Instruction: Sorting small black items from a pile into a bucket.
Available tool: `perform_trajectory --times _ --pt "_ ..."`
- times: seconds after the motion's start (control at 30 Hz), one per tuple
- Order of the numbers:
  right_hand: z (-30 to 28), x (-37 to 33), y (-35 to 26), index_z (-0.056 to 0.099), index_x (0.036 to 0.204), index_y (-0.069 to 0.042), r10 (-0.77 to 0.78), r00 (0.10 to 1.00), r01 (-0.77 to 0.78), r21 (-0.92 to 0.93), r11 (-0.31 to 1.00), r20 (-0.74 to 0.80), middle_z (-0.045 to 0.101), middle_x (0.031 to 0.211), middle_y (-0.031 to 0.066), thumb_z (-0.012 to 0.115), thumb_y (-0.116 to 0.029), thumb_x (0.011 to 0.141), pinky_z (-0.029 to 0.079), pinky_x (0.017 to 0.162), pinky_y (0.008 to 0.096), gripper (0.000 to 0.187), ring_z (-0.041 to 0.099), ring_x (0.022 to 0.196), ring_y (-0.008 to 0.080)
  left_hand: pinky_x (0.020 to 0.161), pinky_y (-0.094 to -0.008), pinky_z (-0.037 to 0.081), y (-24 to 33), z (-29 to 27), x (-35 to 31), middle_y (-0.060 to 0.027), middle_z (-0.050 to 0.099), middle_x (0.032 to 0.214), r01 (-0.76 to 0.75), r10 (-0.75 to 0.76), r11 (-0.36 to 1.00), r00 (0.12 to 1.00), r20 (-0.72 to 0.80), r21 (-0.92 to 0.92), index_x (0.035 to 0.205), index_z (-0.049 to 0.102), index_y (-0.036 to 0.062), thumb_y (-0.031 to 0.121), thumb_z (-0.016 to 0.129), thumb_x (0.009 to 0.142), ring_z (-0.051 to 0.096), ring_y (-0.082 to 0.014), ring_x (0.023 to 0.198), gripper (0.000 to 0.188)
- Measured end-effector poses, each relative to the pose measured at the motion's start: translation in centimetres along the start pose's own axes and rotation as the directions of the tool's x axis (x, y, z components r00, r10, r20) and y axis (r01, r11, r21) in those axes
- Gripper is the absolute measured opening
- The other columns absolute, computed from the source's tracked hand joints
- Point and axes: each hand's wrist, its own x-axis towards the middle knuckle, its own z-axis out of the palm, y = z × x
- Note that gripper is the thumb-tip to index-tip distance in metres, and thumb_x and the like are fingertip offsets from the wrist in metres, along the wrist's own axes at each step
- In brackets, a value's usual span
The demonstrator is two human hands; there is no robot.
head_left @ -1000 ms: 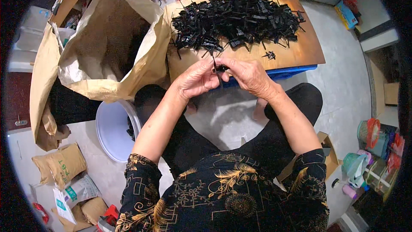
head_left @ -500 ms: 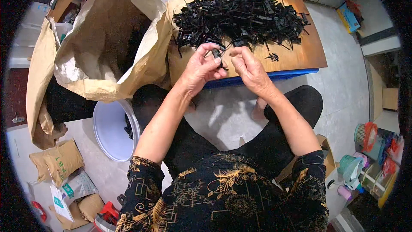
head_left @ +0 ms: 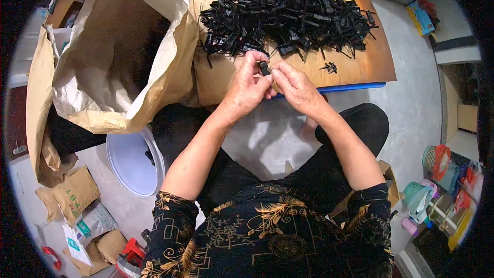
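Observation:
Between the fingertips of my left hand (head_left: 244, 88) is a small black plastic part (head_left: 264, 68), held near the front edge of a wooden board (head_left: 380, 62). The thumb and forefinger of my right hand (head_left: 297, 87) are pinched together against the part's right side; the fingers hide some of it. Just beyond both hands, a wide heap of similar black plastic pieces (head_left: 293, 18), many with thin prongs, covers much of the board. A small cluster of black pieces (head_left: 329, 67) lies apart from the heap, to the right of my right hand.
On the left stands a large open paper sack (head_left: 177, 69). Below it is a white bucket (head_left: 126, 167) with a few black pieces inside. Packed brown bags (head_left: 77, 190) lie at lower left. A blue edge (head_left: 355, 87) shows under the board; baskets (head_left: 414, 195) stand far right.
My right hand has moved left, and its fingers now meet the black part in my left hand. Sack, bucket and board have shifted slightly in view.

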Motion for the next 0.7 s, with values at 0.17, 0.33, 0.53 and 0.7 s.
perform_trajectory --times 0.17,0.33,0.53,0.7 --pt "0.4 0.8 0.7 0.051 0.09 0.0 0.007 0.999 -0.009 -0.07 0.997 -0.034 0.049 0.068 0.0059 0.041 -0.019 0.094 0.041 0.061 0.0283 0.021 0.047 0.065 0.012 0.047 -0.0304 0.045 -1.2 -0.4 0.6 -0.0111 0.053 0.075 -0.037 0.049 0.979 0.997 -0.06 0.2 0.103 0.037 0.0043 -0.001 0.054 0.079 0.056 -0.0168 0.054 0.03" --pt "0.7 1.6 1.5 0.049 0.088 0.0 -0.07 0.992 0.042 -0.249 0.968 -0.107 0.047 0.067 0.0109 0.042 -0.017 0.092 0.04 0.059 0.0321 0.018 0.048 0.063 0.0174 0.057 -0.0394 0.045 -1.0 0.2 0.9 -0.0184 0.054 0.083 -0.171 0.296 0.78 0.948 -0.116 0.602 0.104 0.038 0.0041 -0.001 0.054 0.076 0.057 -0.0318 0.063 0.032" --pt "0.3 2.6 1.7 0.05 0.092 -0.001 -0.184 0.971 0.15 -0.209 0.966 -0.152 0.055 0.074 0.0182 0.045 -0.021 0.09 0.042 0.06 0.0396 0.021 0.056 0.069 0.0338 0.055 -0.0317 0.046 -0.7 0.1 1.8 -0.0124 0.055 0.081 -0.193 0.308 0.854 0.936 -0.171 0.483 0.104 0.04 0.005 0.0 0.055 0.078 0.058 -0.0209 0.071 0.031" --pt "-0.3 2.1 1.9 0.051 0.098 -0.003 -0.148 0.958 0.146 -0.025 0.989 -0.246 0.058 0.073 0.0064 0.046 -0.026 0.092 0.044 0.057 0.0318 0.025 0.054 0.064 0.0152 0.05 -0.02 0.045 1.1 -1.1 1.4 -0.0092 0.057 0.084 -0.049 0.019 0.852 0.998 -0.063 -0.522 0.108 0.038 0.0102 0.004 0.052 0.084 0.056 -0.0127 0.059 0.028"
